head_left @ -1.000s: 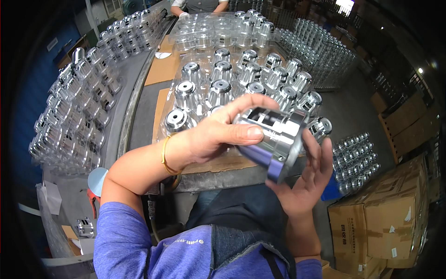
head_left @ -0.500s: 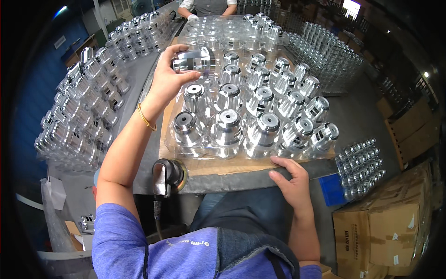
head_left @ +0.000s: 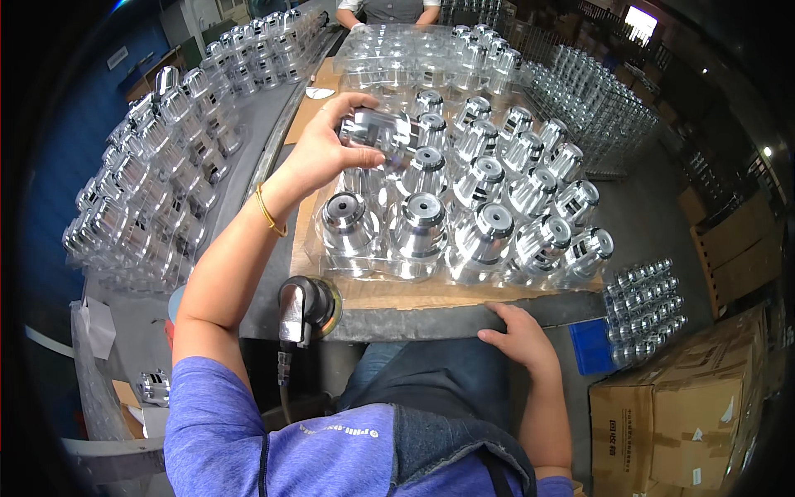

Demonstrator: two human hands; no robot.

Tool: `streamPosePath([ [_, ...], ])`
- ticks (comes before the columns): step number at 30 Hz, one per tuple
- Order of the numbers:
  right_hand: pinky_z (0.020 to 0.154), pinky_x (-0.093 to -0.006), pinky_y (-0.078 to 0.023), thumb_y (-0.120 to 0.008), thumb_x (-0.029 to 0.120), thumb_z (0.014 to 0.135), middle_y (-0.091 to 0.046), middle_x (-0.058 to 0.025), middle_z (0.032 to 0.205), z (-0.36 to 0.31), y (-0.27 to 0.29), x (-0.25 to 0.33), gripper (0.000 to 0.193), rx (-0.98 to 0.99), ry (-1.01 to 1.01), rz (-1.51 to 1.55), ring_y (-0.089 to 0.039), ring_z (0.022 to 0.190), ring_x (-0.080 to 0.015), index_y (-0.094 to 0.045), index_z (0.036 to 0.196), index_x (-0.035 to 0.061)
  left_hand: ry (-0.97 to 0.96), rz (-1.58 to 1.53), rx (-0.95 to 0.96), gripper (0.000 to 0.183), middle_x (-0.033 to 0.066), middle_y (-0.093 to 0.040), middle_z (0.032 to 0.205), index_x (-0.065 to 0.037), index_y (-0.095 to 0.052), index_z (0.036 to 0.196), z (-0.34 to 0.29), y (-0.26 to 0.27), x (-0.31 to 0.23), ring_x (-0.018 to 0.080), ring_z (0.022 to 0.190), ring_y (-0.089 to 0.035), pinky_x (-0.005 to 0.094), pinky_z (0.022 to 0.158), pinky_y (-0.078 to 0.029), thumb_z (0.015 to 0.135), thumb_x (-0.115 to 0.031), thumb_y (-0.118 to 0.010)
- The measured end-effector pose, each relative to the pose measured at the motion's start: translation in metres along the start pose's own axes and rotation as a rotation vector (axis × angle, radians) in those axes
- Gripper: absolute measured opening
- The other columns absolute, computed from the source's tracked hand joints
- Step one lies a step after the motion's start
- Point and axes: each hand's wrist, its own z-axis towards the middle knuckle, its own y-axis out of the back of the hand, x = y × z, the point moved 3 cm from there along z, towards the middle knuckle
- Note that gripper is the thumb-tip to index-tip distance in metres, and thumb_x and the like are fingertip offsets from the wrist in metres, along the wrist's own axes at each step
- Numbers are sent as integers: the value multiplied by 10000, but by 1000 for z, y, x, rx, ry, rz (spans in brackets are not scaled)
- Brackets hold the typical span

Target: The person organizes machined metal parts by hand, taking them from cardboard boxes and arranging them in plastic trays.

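My left hand [head_left: 327, 145] grips a shiny chrome cup-shaped part [head_left: 377, 131], thumb below and fingers over its top. The part lies tilted on its side in the air, above the left columns of a transparent plastic tray [head_left: 389, 269]. In that tray stand several like chrome parts [head_left: 422, 211], each with a dark hole in its top. My left forearm hides some of the table beside the tray. At the table's front edge rests my right hand [head_left: 522, 335], thumb and fingers apart, holding nothing.
A round-pad sander [head_left: 302, 311] with a hose sits at the front edge. Stacked trays of chrome parts [head_left: 153, 190] rise on the left. Across the table, a person [head_left: 389, 12] stands behind more trays. Cardboard boxes [head_left: 679, 414] and a blue bin [head_left: 590, 346] are at right.
My left hand has moved right and a little nearer with the chrome part, now over the tray's left columns. My right hand stays at the table edge. The whole view has shifted slightly.
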Motion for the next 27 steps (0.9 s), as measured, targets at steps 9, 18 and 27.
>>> streamPosePath([
  [9,926,-385,-401,-698,276,719,-560,-182,1143,5,-8,-19,561,12,-60,27,-496,1095,-332,-528,1212,67,118,-50,217,692,40,-532,1096,-55,-476,1210,-12,-20,-10,129,971,-534,254,802,-487,606,-49,-812],
  [18,932,-393,-397,-703,279,717,-558,-194,1134,3,-7,-20,555,-17,-63,3,-493,1097,-341,-537,1200,61,49,314,330,674,135,-535,1140,-85,-525,1157,-14,-30,-1,278,1074,-510,351,898,-411,556,-203,-809],
  [27,929,-388,-394,-704,262,715,-556,-179,1124,1,-8,-22,569,-30,-28,1,-492,1085,-330,-527,1215,55,-115,476,280,699,100,-552,1113,-61,-507,1181,-12,-34,-4,223,1026,-537,306,826,-466,568,-163,-826],
])
